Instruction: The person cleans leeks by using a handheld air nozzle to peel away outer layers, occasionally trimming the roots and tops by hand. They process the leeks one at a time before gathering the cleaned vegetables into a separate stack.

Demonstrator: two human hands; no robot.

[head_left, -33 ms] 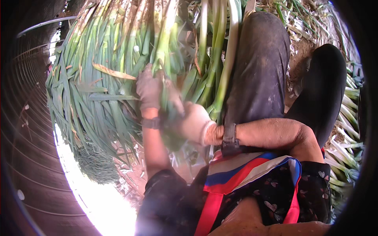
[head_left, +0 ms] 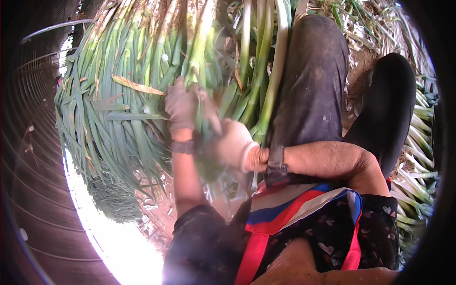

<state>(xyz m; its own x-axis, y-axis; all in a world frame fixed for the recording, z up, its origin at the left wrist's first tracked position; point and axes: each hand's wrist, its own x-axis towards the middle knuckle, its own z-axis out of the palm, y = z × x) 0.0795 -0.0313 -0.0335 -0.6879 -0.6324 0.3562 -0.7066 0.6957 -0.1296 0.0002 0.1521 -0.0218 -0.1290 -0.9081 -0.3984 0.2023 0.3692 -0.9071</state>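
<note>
My left hand, in a dirty pale glove, is closed round the green upper part of a leek-like long green onion. Just right of and below it, my right hand wears a whiter glove. It looks curled into a fist, though motion smears its fingers. Between the hands runs a blurred, narrow brownish-grey thing that I cannot make out. Blurred green leaves hang below the hands. To the left lies a thick layer of the same onions, with long blue-green leaves spread downward and a dry tan leaf across them.
Several thick stalks stand against my dark-trousered knee. More onions with white stems lie along the far right. A ribbed dark curved wall rises at the left, with another leafy heap beside it. Straw litters the soil.
Almost nothing differs. My right hand and forearm have shifted very slightly, and my left hand keeps its place on the onion.
</note>
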